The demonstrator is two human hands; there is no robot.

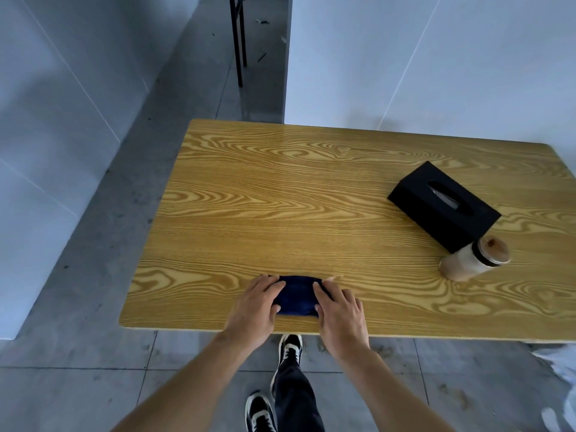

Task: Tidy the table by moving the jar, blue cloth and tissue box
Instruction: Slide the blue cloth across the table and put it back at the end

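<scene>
A folded dark blue cloth [296, 296] lies near the front edge of the wooden table [311, 198]. My left hand [256, 307] rests on its left end and my right hand [341, 310] on its right end, fingers laid fairly flat over the fabric. A black tissue box [442, 205] sits at the right side of the table. Just in front of it stands a clear jar [473, 258] with a wooden lid, close to the box's near corner.
White walls stand behind and to the left of the table. A grey tiled floor runs along the left. Black chair or table legs [238, 42] stand far back. My legs and shoes show below the table's front edge.
</scene>
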